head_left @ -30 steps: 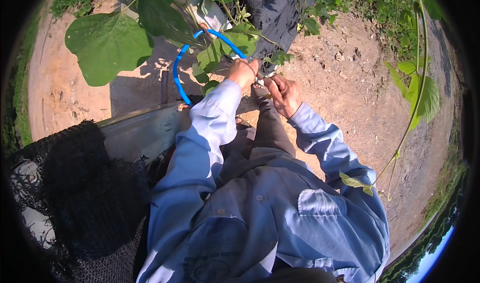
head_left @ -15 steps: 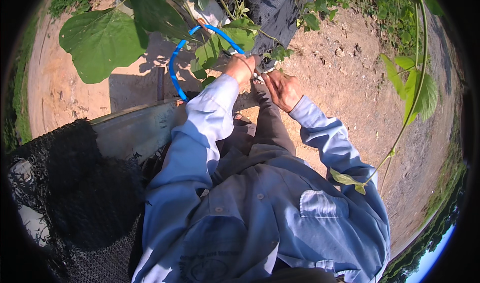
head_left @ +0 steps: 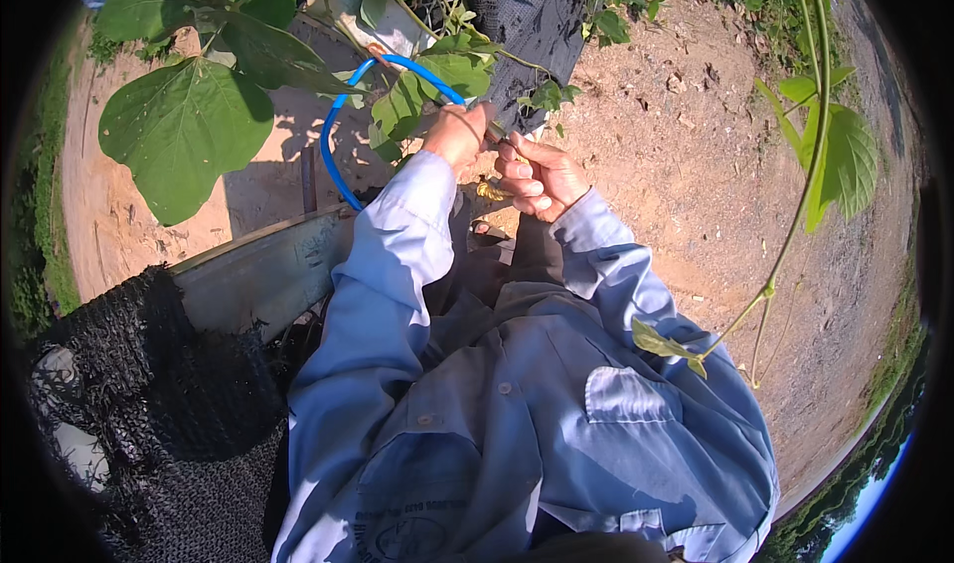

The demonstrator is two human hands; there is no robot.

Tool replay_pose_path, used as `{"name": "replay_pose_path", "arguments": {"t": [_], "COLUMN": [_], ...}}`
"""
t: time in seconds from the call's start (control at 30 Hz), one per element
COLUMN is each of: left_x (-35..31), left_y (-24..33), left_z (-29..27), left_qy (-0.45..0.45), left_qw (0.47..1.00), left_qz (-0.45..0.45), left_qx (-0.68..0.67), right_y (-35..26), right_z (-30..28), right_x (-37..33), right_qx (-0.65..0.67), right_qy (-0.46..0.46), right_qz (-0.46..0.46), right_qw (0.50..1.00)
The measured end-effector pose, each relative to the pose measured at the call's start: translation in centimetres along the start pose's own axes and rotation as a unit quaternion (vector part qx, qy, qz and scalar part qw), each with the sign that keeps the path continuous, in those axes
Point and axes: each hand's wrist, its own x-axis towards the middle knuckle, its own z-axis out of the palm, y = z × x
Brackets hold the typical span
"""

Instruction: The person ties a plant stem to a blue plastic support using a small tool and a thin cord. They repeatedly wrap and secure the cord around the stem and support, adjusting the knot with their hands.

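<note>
A bright blue hose (head_left: 332, 136) loops up from beside the pale panel and runs into my left hand (head_left: 458, 138), which is closed around its end. Close against it, my right hand (head_left: 545, 175) is pinched, thumb on top and fingers curled under. Between the two hands shows a small dark, metal-looking piece (head_left: 504, 134); its kind is too small to tell. A yellowish, ridged bit (head_left: 489, 190) shows just below the right fingers, and I cannot tell whether it is held. Green leaves (head_left: 400, 104) hang inside and beside the hose loop.
Large vine leaves (head_left: 186, 131) hang at the upper left. A long green stem (head_left: 807, 235) dangles on the right. Black shade netting (head_left: 522, 31) covers something ahead; more netting (head_left: 169, 384) drapes beside a pale panel (head_left: 263, 270) at left. Dry dirt ground (head_left: 686, 165) lies beyond.
Both hands have shifted slightly left. My right hand has turned, so its curled fingers now show, and the yellowish bit has come into view beneath them. The hose loop has shifted left in the picture.
</note>
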Motion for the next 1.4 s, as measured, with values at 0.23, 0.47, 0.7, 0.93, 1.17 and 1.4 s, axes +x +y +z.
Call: {"name": "replay_pose_path", "arguments": {"t": [0.23,0.47,0.7,0.93,1.17,1.4], "left_x": [-0.9,1.0,3.1,5.0,4.3,5.2], "left_y": [0.4,-1.5,-3.7,-5.2,-4.9,-5.4], "left_z": [0.0,-0.6,-1.1,-1.6,-1.6,-1.4], "left_qy": [-0.012,-0.026,-0.041,-0.067,-0.055,-0.063], "left_qw": [0.999,0.996,0.978,0.920,0.908,0.904], "left_qz": [-0.015,0.076,0.192,0.368,0.372,0.392], "left_qx": [-0.027,0.037,0.065,0.121,0.184,0.159], "right_y": [0.4,1.0,2.6,1.9,0.4,1.7], "right_z": [1.1,0.2,-1.1,-0.8,-1.2,-1.8], "right_x": [-0.4,-0.4,0.9,0.6,0.4,0.5], "right_qx": [-0.088,-0.801,-0.773,-0.725,-0.839,-0.780], "right_qy": [0.101,0.166,0.247,0.215,0.128,0.188], "right_qz": [-0.046,-0.395,-0.391,-0.371,-0.411,-0.381], "right_qw": [0.990,0.419,0.434,0.540,0.332,0.460]}}
